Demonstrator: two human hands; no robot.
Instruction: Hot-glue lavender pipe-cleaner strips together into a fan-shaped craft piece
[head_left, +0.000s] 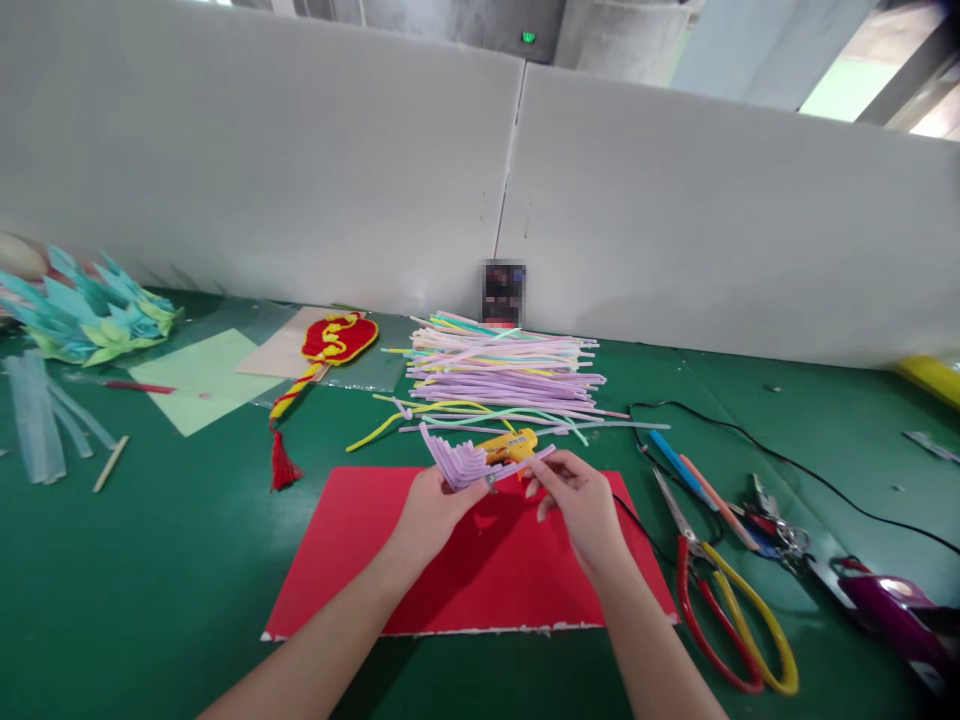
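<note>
Over a red board (450,590), my left hand (439,510) is closed on a bundle of bent purple pipe cleaners (456,462) nested in a V shape. My right hand (574,495) pinches the far right end of a purple pipe cleaner that reaches out from that bundle. Just behind the hands lies a yellow glue gun (514,444), partly hidden by the pipe cleaners. Farther back is a wide pile of pipe cleaners (506,375), mostly purple, pink and white, with loose yellow and green ones at its front.
Scissors with red and yellow handles (712,575), blue and orange sticks (701,480) and a black cord (810,475) lie at right. To the left are a red-and-yellow fan ornament (337,340), green paper (202,380), glue sticks (37,420) and turquoise folded-paper work (86,310). A grey partition (300,170) stands behind.
</note>
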